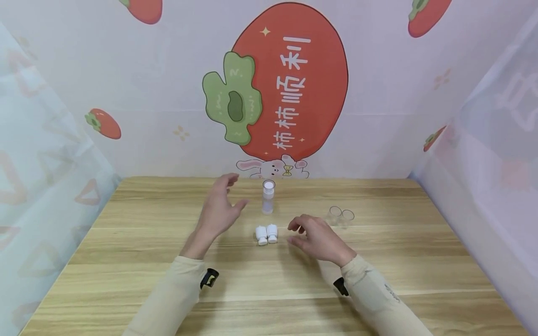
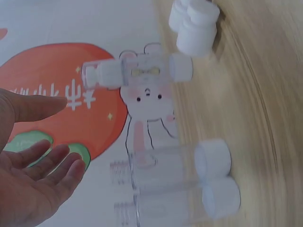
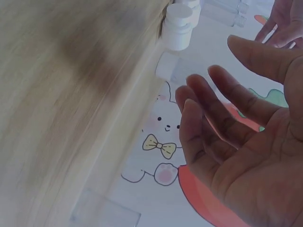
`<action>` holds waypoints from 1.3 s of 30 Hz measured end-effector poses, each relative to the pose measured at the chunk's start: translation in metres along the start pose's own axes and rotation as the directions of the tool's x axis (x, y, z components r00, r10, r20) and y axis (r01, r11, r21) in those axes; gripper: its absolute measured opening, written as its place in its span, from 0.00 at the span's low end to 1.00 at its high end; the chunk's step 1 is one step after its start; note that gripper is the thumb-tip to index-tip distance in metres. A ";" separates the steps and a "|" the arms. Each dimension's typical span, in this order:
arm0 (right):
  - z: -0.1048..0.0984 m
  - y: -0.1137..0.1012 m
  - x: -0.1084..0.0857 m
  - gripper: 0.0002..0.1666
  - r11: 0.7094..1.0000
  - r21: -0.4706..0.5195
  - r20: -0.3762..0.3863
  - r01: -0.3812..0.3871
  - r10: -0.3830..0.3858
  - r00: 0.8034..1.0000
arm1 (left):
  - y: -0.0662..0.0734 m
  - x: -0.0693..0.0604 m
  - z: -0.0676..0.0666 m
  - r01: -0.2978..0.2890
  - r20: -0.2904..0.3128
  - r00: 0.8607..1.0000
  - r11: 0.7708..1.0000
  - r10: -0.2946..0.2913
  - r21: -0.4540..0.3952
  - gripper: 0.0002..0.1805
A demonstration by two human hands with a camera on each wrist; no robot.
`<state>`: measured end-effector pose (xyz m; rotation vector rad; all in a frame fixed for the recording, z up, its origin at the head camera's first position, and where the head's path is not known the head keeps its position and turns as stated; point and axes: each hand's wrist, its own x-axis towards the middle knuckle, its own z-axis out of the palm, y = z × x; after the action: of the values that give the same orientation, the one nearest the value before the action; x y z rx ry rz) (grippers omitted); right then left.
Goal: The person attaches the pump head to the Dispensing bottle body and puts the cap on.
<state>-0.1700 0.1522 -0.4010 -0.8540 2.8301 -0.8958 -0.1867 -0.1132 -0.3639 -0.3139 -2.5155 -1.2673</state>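
My left hand (image 1: pixel 218 210) hovers over the back of the table, thumb spread from its fingers, holding nothing. Two clear bottles (image 2: pixel 163 165) with threaded necks and white bases stand close to it in the left wrist view; in the head view they are hidden. One assembled bottle (image 1: pixel 267 203), with a white top under a clear cover, stands right of that hand. Two small white bottle tops (image 1: pixel 261 234) sit side by side in front of it. My right hand (image 1: pixel 317 238) is to their right, fingers loosely bent and touching nothing.
Two clear cylindrical caps (image 1: pixel 335 212) stand beyond my right hand and are hard to see against the wood. A printed cloth wall (image 1: pixel 378 140) rises along the table's back edge, with further cloth at both sides. The wooden table (image 1: pixel 260 308) extends toward me.
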 end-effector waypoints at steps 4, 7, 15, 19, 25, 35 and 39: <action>0.003 -0.001 0.003 0.12 1.000 -0.002 -0.012 -0.024 0.024 1.000 | -0.009 -0.001 -0.014 0.029 -0.018 0.999 0.999 -0.029 -0.013 0.35; 0.004 -0.002 0.006 0.13 0.999 0.005 -0.014 -0.049 0.049 0.999 | -0.018 -0.002 -0.023 0.048 -0.023 0.999 0.999 -0.049 -0.021 0.35; 0.008 -0.004 0.013 0.14 0.984 0.067 0.005 -0.162 0.162 0.987 | -0.043 -0.009 -0.041 0.126 0.045 0.991 0.991 -0.125 -0.043 0.35; 0.012 -0.002 0.017 0.13 0.979 0.096 0.017 -0.181 0.180 0.984 | -0.052 -0.013 -0.044 0.182 0.102 0.979 0.982 -0.176 -0.050 0.35; 0.018 -0.001 0.020 0.12 0.971 0.135 0.023 -0.197 0.195 0.980 | -0.064 -0.016 -0.043 0.262 0.165 0.955 0.961 -0.245 -0.085 0.37; 0.022 -0.002 0.024 0.14 0.962 0.147 0.032 -0.230 0.227 0.973 | -0.076 -0.021 -0.037 0.345 0.189 0.928 0.933 -0.322 -0.104 0.32; 0.023 -0.003 0.025 0.14 0.960 0.157 0.043 -0.233 0.229 0.972 | -0.081 -0.023 -0.034 0.368 0.195 0.919 0.923 -0.342 -0.115 0.32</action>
<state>-0.1847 0.1251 -0.4156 -0.4982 2.7160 -1.0518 -0.1864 -0.1892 -0.4132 0.0092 -2.7155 -1.6353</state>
